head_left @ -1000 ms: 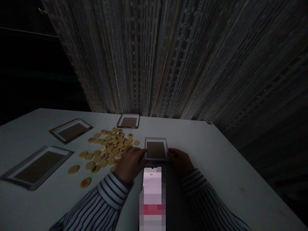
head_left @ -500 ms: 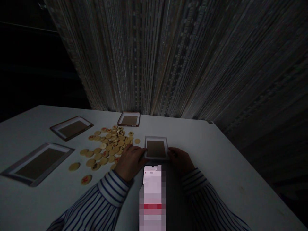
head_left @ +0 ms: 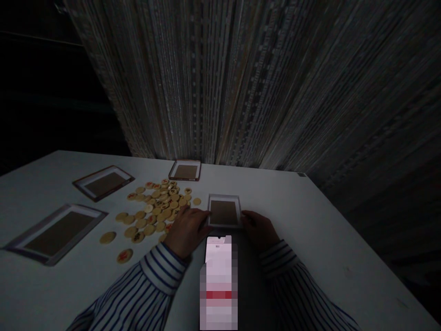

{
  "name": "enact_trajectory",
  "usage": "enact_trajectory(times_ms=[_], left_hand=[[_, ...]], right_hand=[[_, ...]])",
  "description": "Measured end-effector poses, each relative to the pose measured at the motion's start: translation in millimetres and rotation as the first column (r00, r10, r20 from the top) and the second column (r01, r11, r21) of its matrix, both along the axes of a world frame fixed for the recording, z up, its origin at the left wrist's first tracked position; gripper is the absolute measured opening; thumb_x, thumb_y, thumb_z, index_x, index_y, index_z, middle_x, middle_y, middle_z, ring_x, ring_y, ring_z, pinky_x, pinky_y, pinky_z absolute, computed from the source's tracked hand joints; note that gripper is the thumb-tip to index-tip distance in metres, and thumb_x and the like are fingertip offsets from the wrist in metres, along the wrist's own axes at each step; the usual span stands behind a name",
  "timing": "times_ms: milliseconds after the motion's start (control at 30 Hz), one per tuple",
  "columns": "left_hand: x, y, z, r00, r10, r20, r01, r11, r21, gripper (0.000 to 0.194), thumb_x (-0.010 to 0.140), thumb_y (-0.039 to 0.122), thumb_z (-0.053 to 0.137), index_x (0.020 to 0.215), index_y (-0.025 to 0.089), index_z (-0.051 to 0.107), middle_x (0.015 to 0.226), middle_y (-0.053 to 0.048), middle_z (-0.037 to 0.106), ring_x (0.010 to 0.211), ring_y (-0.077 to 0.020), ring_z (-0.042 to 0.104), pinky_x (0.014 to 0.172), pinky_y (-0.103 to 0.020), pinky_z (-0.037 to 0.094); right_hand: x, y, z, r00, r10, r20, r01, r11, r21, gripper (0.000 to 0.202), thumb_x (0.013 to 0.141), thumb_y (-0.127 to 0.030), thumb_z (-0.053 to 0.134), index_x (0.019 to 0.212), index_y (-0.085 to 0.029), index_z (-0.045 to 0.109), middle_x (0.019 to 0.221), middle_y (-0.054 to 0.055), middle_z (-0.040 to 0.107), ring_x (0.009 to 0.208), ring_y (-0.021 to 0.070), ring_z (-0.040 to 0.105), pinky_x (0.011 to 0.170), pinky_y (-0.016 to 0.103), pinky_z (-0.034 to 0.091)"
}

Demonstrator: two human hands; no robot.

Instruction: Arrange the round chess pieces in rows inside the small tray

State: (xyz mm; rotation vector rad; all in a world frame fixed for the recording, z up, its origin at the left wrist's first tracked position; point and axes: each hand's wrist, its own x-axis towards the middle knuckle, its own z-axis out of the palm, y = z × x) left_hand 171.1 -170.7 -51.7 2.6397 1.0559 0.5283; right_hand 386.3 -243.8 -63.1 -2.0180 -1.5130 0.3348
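Observation:
In front of me a small shallow box (head_left: 207,204) with pale walls and a brown bottom lies flat on the table. My left hand (head_left: 188,230) grips its left edge, the thumb near the front corner. On the opposite side, my right hand (head_left: 260,230) has its curled fingers closed at the right edge. Round wooden xiangqi pieces (head_left: 165,214) lie in a loose heap just left of my left hand, some with red or black characters and many blank side up. The lowest part of the heap is hidden behind that hand.
Three more shallow boxes stand around the pieces: one at near left (head_left: 58,232), one at far left (head_left: 105,184) and one at the back (head_left: 186,171). A lit phone (head_left: 218,262), partly blurred out, lies between my forearms. A string curtain (head_left: 213,82) hangs behind the white table (head_left: 296,207).

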Motion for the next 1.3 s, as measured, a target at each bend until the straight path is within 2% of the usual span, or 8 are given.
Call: enact_trajectory(times_ms=[533, 733, 867, 1067, 1300], left_hand=[[-1, -2, 1.5, 1.0, 0.01, 0.029, -0.009, 1.0, -0.017, 0.031, 0.078, 0.024, 0.061, 0.109, 0.02, 0.061, 0.105, -0.009, 0.069, 0.103, -0.0256, 0.06, 0.102, -0.055, 0.029], [-2, -2, 4.2, 0.999, 0.017, 0.037, -0.017, 1.0, -0.019, 0.032, 0.08, 0.027, 0.061, 0.111, 0.017, 0.06, 0.105, -0.01, 0.068, 0.101, -0.0257, 0.061, 0.1, -0.053, 0.032], [-4, 0, 3.4, 0.993, 0.037, 0.111, -0.041, 0.998, 0.037, 0.031, 0.08, 0.026, 0.06, 0.109, 0.013, 0.061, 0.099, -0.011, 0.069, 0.095, -0.0252, 0.062, 0.095, -0.049, 0.04], [-7, 1, -0.5, 0.967, 0.022, 0.253, -0.062, 0.987, 0.147, 0.026, 0.082, 0.028, 0.058, 0.103, 0.014, 0.064, 0.092, -0.01, 0.07, 0.087, -0.023, 0.063, 0.084, -0.041, 0.048], [-8, 1, -1.1, 0.959, -0.003, 0.284, -0.039, 0.989, 0.141, 0.024, 0.081, 0.025, 0.058, 0.102, 0.014, 0.064, 0.091, -0.011, 0.07, 0.087, -0.0228, 0.063, 0.079, -0.04, 0.051]], right_hand=[[3, 1, -6.8, 1.0, 0.006, 0.016, -0.007, 0.998, 0.069, 0.026, 0.078, -0.025, 0.051, 0.097, -0.021, 0.069, 0.083, 0.004, 0.072, 0.072, 0.0179, 0.066, 0.07, 0.032, 0.052], [7, 0, -8.1, 1.0, -0.004, 0.004, 0.003, 0.995, 0.099, 0.029, 0.079, -0.03, 0.049, 0.098, -0.018, 0.068, 0.085, 0.006, 0.071, 0.072, 0.0181, 0.065, 0.07, 0.032, 0.052], [8, 0, -7.9, 1.0, -0.001, 0.001, 0.001, 0.992, 0.126, 0.032, 0.079, -0.031, 0.047, 0.099, -0.016, 0.067, 0.086, 0.008, 0.071, 0.072, 0.0183, 0.064, 0.07, 0.033, 0.052], [11, 1, -11.6, 1.0, 0.008, 0.014, -0.01, 0.983, 0.184, 0.03, 0.079, -0.033, 0.047, 0.097, -0.019, 0.067, 0.085, 0.007, 0.07, 0.072, 0.0182, 0.063, 0.068, 0.032, 0.051], [11, 0, -13.6, 1.0, 0.015, 0.017, -0.019, 0.964, 0.264, 0.034, 0.081, -0.037, 0.044, 0.1, -0.019, 0.066, 0.088, 0.008, 0.069, 0.073, 0.0184, 0.063, 0.069, 0.034, 0.05]])
